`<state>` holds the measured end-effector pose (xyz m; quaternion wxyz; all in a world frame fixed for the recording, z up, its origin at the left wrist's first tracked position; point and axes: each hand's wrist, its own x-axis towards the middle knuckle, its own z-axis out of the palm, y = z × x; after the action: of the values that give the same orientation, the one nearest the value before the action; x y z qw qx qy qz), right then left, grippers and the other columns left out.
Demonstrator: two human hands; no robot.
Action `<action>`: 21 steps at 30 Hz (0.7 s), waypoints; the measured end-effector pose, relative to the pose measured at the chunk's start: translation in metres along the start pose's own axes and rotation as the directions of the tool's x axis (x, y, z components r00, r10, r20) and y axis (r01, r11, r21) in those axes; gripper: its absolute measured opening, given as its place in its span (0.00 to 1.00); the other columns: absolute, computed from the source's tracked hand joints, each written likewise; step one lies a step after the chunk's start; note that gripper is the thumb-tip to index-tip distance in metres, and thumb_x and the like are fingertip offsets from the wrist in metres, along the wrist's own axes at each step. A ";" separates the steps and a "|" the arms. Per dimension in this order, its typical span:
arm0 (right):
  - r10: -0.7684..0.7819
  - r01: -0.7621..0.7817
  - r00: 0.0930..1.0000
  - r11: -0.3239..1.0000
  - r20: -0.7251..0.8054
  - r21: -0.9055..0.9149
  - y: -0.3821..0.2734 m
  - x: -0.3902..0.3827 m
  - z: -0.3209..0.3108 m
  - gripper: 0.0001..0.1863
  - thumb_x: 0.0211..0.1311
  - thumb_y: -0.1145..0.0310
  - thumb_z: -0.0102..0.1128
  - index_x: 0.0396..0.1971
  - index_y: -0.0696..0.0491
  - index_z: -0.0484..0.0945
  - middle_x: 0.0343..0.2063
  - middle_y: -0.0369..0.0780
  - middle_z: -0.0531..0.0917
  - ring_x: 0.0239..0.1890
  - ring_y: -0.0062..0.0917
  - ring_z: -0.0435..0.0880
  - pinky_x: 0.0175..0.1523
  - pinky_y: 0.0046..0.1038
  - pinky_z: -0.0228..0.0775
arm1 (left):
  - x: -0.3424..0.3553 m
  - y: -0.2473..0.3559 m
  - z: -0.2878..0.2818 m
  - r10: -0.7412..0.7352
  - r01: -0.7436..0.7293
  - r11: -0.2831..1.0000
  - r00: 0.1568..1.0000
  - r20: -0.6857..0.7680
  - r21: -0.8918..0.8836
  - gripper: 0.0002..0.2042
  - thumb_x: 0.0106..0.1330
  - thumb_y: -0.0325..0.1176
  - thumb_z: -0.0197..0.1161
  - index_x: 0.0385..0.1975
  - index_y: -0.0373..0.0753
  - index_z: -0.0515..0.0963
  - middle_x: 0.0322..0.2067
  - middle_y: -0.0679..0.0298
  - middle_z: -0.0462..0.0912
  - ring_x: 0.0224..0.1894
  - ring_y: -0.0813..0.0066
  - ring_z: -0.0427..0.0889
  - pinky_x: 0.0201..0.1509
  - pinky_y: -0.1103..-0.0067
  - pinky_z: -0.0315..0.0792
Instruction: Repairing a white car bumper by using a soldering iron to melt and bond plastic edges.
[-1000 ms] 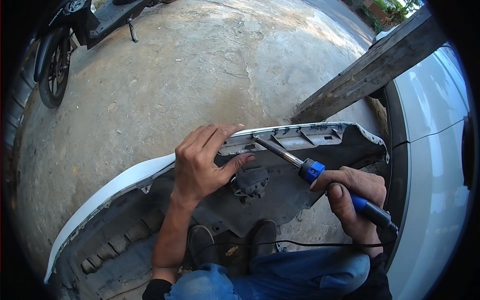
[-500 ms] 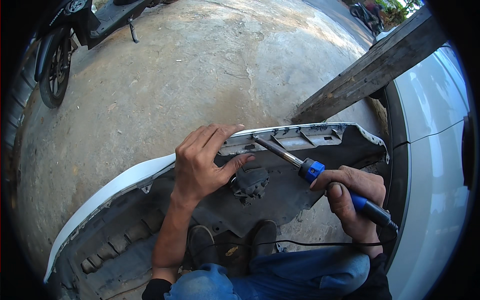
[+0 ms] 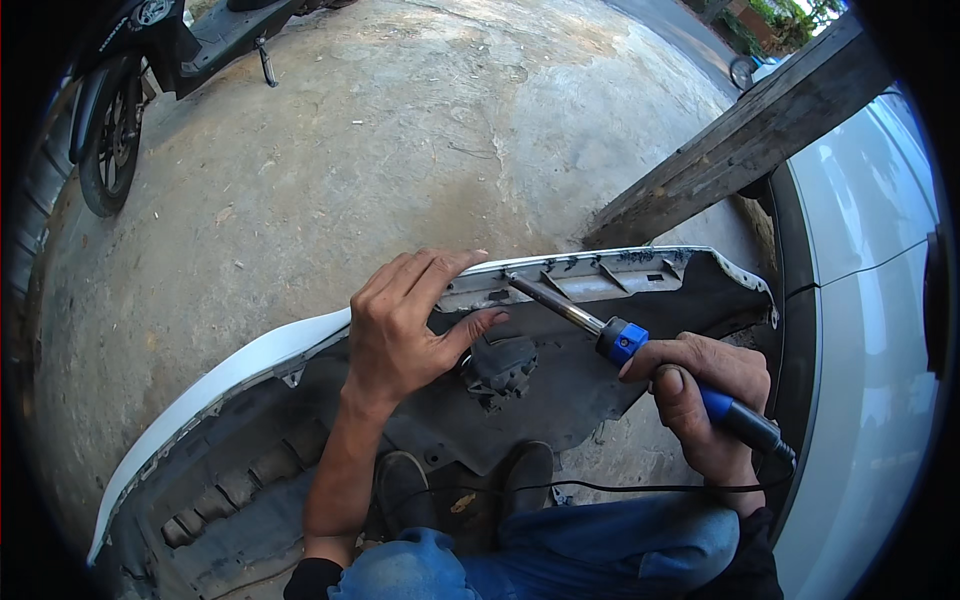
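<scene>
My left hand [image 3: 405, 330] grips the upper edge of a large white car bumper [image 3: 210, 383], fingers over the rim and thumb on the inner side. The bumper's dark underside faces up, with a black fitting [image 3: 500, 370] below my thumb. My right hand [image 3: 700, 410] is closed around a blue and black soldering iron [image 3: 627, 341]. Its metal tip touches, or is very close to, the bumper's pale inner flange [image 3: 630, 272], where dark marks run along the edge. A black cord hangs from the handle across my legs.
A black scooter [image 3: 110, 130] stands at upper left on the concrete ground [image 3: 330, 150]. A weathered post [image 3: 720, 140] rises at upper right beside a white car [image 3: 865, 330]. My shoes are below the bumper. Part of a vehicle shows on the road [image 3: 680, 40] behind the post.
Half a second ago a motorcycle appeared on the distant road; now it is mostly hidden behind the post. My hands and the iron look unmoved.
</scene>
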<state>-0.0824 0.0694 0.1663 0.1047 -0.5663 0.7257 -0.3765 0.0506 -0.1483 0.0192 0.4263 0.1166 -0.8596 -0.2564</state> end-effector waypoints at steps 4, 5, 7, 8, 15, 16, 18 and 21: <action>0.011 -0.011 1.000 1.000 0.003 0.000 0.000 0.000 -0.002 0.09 0.60 0.76 0.61 0.39 0.56 0.87 0.26 0.41 0.87 0.23 0.23 0.85 0.32 0.25 0.76 | 0.001 0.004 -0.002 -0.031 0.032 0.999 0.999 0.019 -0.008 0.23 0.52 0.44 0.79 0.44 0.38 0.85 0.38 0.59 0.88 0.43 0.58 0.87 0.46 0.68 0.79; 0.031 -0.031 0.999 1.000 0.019 -0.003 -0.001 -0.001 -0.003 0.08 0.62 0.75 0.61 0.38 0.56 0.87 0.26 0.40 0.87 0.23 0.23 0.84 0.31 0.25 0.76 | 0.002 0.004 -0.002 -0.031 0.032 0.999 0.999 0.019 -0.009 0.23 0.52 0.44 0.79 0.44 0.38 0.85 0.38 0.59 0.88 0.43 0.58 0.87 0.46 0.68 0.79; 0.050 -0.050 0.998 0.999 0.036 -0.003 0.001 -0.002 -0.004 0.08 0.63 0.73 0.61 0.38 0.56 0.87 0.25 0.40 0.87 0.22 0.22 0.83 0.31 0.25 0.75 | 0.001 0.004 -0.002 -0.037 0.037 0.999 0.999 0.019 -0.022 0.23 0.52 0.45 0.79 0.44 0.38 0.85 0.38 0.58 0.87 0.42 0.58 0.87 0.46 0.68 0.79; 0.056 -0.057 0.998 0.998 0.016 0.030 0.003 -0.004 -0.007 0.09 0.65 0.69 0.60 0.37 0.55 0.87 0.25 0.40 0.87 0.22 0.21 0.83 0.30 0.24 0.75 | 0.001 0.003 -0.002 -0.038 0.038 0.999 0.999 0.019 -0.021 0.23 0.52 0.45 0.79 0.44 0.38 0.85 0.38 0.58 0.87 0.42 0.58 0.87 0.46 0.68 0.79; -0.013 0.038 0.993 0.977 -0.116 0.212 0.029 -0.024 -0.017 0.19 0.68 0.53 0.61 0.32 0.56 0.87 0.20 0.38 0.84 0.18 0.18 0.80 0.28 0.23 0.74 | 0.000 -0.001 0.001 -0.012 0.012 1.000 1.000 0.005 -0.002 0.24 0.54 0.48 0.77 0.46 0.40 0.85 0.37 0.60 0.86 0.39 0.61 0.86 0.43 0.69 0.80; 0.015 0.007 0.995 0.972 -0.095 0.236 0.034 -0.026 -0.014 0.19 0.68 0.53 0.61 0.32 0.56 0.88 0.20 0.38 0.84 0.18 0.18 0.80 0.27 0.23 0.73 | 0.000 -0.002 0.002 -0.003 0.003 1.000 1.000 0.002 -0.002 0.24 0.54 0.49 0.77 0.46 0.40 0.85 0.37 0.60 0.86 0.39 0.61 0.86 0.43 0.69 0.80; 0.043 -0.028 0.998 0.969 -0.056 0.247 0.042 -0.026 -0.009 0.19 0.68 0.54 0.61 0.33 0.56 0.88 0.19 0.38 0.83 0.19 0.17 0.80 0.26 0.20 0.72 | -0.001 -0.002 0.000 -0.009 0.009 1.000 1.000 0.006 0.000 0.24 0.54 0.49 0.77 0.46 0.40 0.85 0.37 0.60 0.86 0.39 0.61 0.86 0.43 0.69 0.80; 0.079 -0.062 0.996 0.958 -0.049 0.281 0.054 -0.026 -0.001 0.17 0.69 0.56 0.61 0.35 0.55 0.88 0.19 0.38 0.83 0.19 0.17 0.80 0.26 0.20 0.71 | -0.001 -0.001 0.000 -0.012 0.012 1.000 1.000 0.010 0.003 0.24 0.55 0.49 0.77 0.46 0.40 0.85 0.37 0.60 0.86 0.39 0.61 0.86 0.43 0.69 0.80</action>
<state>-0.1139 0.0973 0.1238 0.1752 -0.5080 0.6878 -0.4879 0.0511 -0.1489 0.0178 0.4202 0.1211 -0.8613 -0.2585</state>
